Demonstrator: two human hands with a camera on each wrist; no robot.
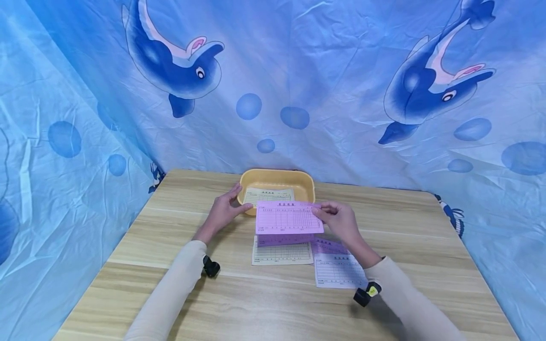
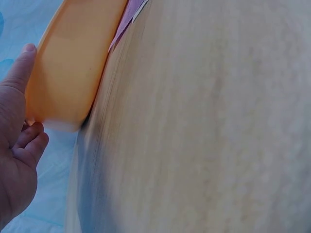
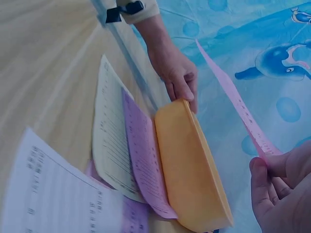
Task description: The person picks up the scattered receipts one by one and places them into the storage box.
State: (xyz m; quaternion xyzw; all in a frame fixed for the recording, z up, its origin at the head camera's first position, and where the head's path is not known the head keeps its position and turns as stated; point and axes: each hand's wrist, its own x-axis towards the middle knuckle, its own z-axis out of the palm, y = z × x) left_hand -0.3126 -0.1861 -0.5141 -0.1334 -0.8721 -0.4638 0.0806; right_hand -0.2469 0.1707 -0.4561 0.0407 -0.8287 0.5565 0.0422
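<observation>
A yellow-orange plastic bin stands at the table's far edge, with a pale printed form inside. My left hand grips the bin's left end, thumb at the rim and fingers at the outer wall in the left wrist view. My right hand pinches a pink printed form by its right edge, raised above the table before the bin. In the right wrist view this pink form appears nearly edge-on. Beneath it another pink-purple form lies partly over a pale form.
Right of the pale form, a white printed form overlaps a purple one, partly under my right forearm. The wooden table meets a blue dolphin-print curtain behind and at the left.
</observation>
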